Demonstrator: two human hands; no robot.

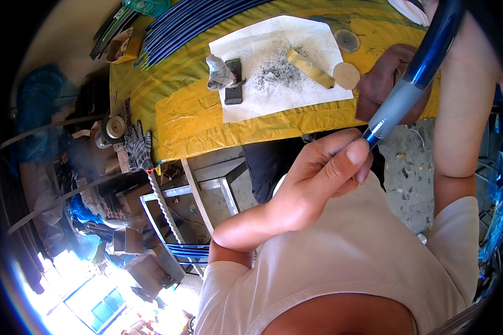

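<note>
Dark blue and glossy, a rod (433, 50) with a frosted grey band slants down from the top right, its lower end between the thumb and fingers of the left hand (324, 170). That hand is closed around the tip, beyond the near edge of the surface (190, 125). The right forearm (458, 128) rises along the right side; its hand is cut off by the top edge and partly covered by the rod, so I cannot tell what it grips.

The rod stands in front of a brown cloth (381, 84), hiding part of it. Yellow plastic covers the surface, and on it lies a white sheet (318, 50) strewn with dark grit. A yellow strip (310, 68) rests across the sheet, with a round tan disc (346, 76) at its near end. Toward the sheet's left side, a crumpled grey cloth (219, 72) sits against a dark block (233, 92). Another disc (347, 41) lies just past the sheet's right edge.

Farther back, a bundle of blue rods (187, 25) spreads beside a small cardboard box (124, 46). A striped glove (138, 146) hangs at the left edge of the surface, above a metal frame (226, 192).
</note>
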